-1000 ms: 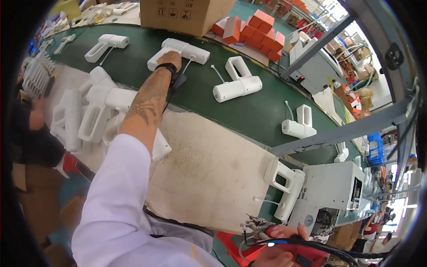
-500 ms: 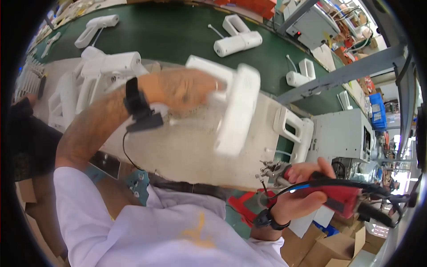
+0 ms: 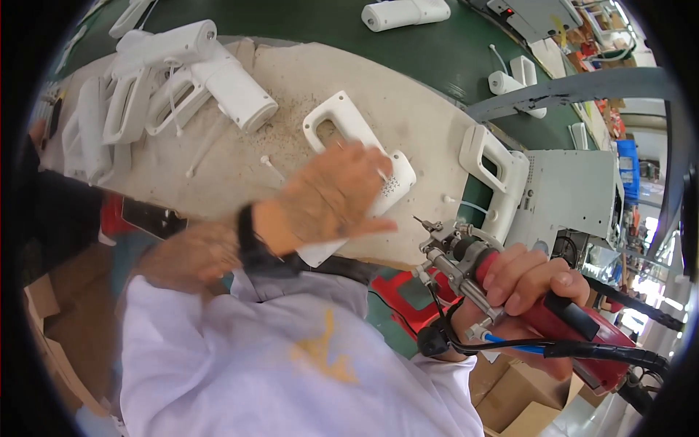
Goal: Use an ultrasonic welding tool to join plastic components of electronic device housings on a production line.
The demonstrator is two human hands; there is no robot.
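While the left hand (image 3: 342, 193) lies on a white plastic housing (image 3: 357, 156), its fingers (image 3: 368, 226) are spread flat over the lower half of that part. The housing has a handle hole at its far end and small dots near the hand. It rests on a pale board (image 3: 306, 80) that covers the near edge of the surface, and its near end sticks out past that edge. The hand looks blurry.

The right hand (image 3: 528, 280) is off the near right corner of the board. Its fingers are curled tight around a red power tool (image 3: 575, 331) with a metal tip (image 3: 437, 244) that points at the board. A black cable (image 3: 604, 353) runs from the tool.

At the far left corner of the board sits a pile of white housings (image 3: 175, 80). One more white housing (image 3: 495, 164) leans at the right edge, beside a grey metal box (image 3: 575, 189).

Behind the board runs a green belt (image 3: 429, 51). It carries another white part (image 3: 404, 12) and a small white part (image 3: 517, 80).

Brown cardboard boxes (image 3: 510, 397) stand low at the right. I cannot tell what is in them.
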